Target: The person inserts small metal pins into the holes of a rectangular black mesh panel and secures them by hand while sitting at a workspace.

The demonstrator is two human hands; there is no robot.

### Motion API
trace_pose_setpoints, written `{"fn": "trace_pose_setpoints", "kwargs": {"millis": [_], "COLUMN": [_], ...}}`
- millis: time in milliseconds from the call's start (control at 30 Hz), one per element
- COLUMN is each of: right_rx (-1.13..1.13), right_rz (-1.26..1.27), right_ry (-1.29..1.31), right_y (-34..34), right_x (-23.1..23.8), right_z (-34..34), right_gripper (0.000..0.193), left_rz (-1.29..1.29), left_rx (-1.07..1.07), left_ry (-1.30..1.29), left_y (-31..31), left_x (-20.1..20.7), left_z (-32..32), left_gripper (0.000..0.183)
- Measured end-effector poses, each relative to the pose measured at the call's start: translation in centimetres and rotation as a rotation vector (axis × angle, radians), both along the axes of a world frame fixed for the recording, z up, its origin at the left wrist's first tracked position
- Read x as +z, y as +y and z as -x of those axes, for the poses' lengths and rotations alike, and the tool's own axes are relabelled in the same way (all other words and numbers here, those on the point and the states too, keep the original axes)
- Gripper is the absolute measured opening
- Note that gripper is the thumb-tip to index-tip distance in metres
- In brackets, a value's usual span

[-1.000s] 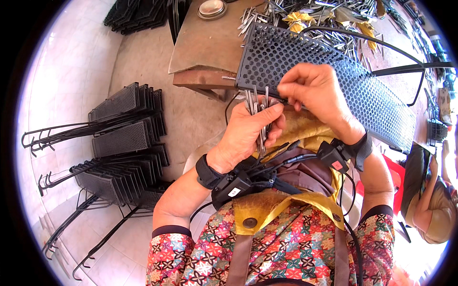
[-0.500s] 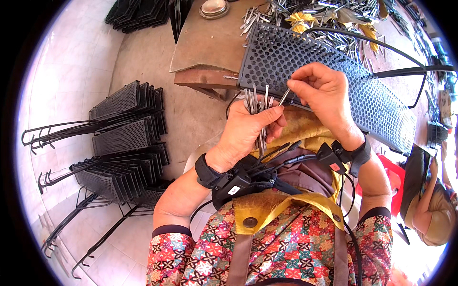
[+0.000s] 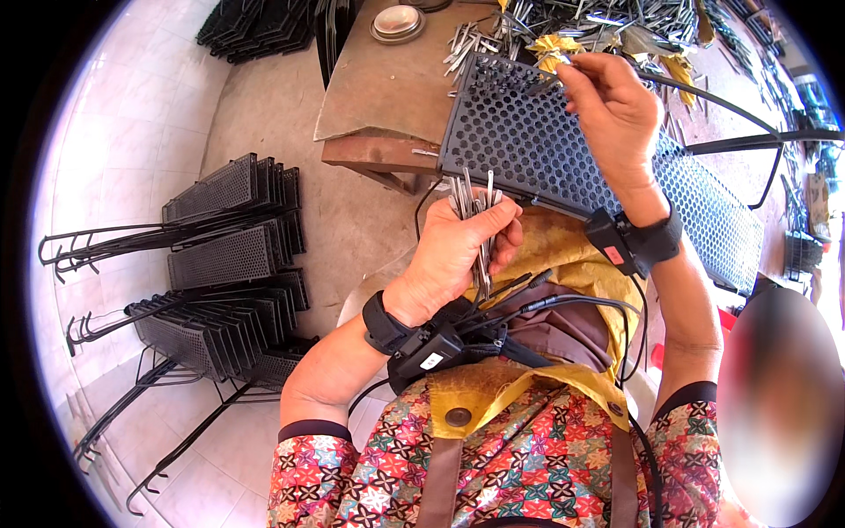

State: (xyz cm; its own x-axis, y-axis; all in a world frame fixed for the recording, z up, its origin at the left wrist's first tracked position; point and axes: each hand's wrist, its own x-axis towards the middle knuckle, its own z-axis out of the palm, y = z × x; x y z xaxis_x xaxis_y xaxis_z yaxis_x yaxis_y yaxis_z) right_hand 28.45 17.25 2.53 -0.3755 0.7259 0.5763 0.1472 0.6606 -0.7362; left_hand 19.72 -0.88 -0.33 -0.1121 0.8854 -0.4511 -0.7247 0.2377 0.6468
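My left hand (image 3: 453, 251) is closed round a bunch of thin metal strips (image 3: 473, 195), whose ends stick out above and below the fist. My right hand (image 3: 618, 114) reaches over the far edge of a black perforated rack (image 3: 519, 132), thumb and forefinger pinched together. A metal strip seems to be in that pinch, mostly hidden by the fingers. The rack slopes in front of me, covered in round holes, with several small pieces standing along its far edge. Its bent black rod handle (image 3: 735, 141) extends to the right.
A wooden table (image 3: 378, 97) carries a small round dish (image 3: 396, 24) and a heap of loose metal strips (image 3: 475, 44) with yellow cloth scraps (image 3: 554, 44). Stacks of black racks (image 3: 216, 264) stand on the left. A blurred person (image 3: 783, 396) is at the right.
My right hand has moved up and away from the left hand, over the rack's far edge. My left hand keeps its bunch, almost still.
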Motion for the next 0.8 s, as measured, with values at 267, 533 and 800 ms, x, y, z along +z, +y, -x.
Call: {"fn": "trace_pose_setpoints", "kwargs": {"millis": [267, 533, 800], "right_rx": [0.094, 0.215, 0.505], "right_rz": [-0.254, -0.458, 0.448], "right_ry": [-0.105, -0.434, -0.38], "right_y": [0.3, 0.7, -5.8], "right_x": [-1.2, -0.7, 1.0], "right_z": [1.5, 1.5, -1.6], "right_gripper": [0.008, 0.01, 0.011], "left_rz": [0.029, 0.005, -0.085], "left_rx": [-0.001, -0.048, -0.07], "left_ry": [0.016, 0.014, -0.022], "left_y": [-0.1, 0.4, -0.3], "left_x": [0.3, 0.3, 0.3], "left_z": [-0.1, 0.0, -0.1], "left_gripper": [0.016, 0.015, 0.012]}}
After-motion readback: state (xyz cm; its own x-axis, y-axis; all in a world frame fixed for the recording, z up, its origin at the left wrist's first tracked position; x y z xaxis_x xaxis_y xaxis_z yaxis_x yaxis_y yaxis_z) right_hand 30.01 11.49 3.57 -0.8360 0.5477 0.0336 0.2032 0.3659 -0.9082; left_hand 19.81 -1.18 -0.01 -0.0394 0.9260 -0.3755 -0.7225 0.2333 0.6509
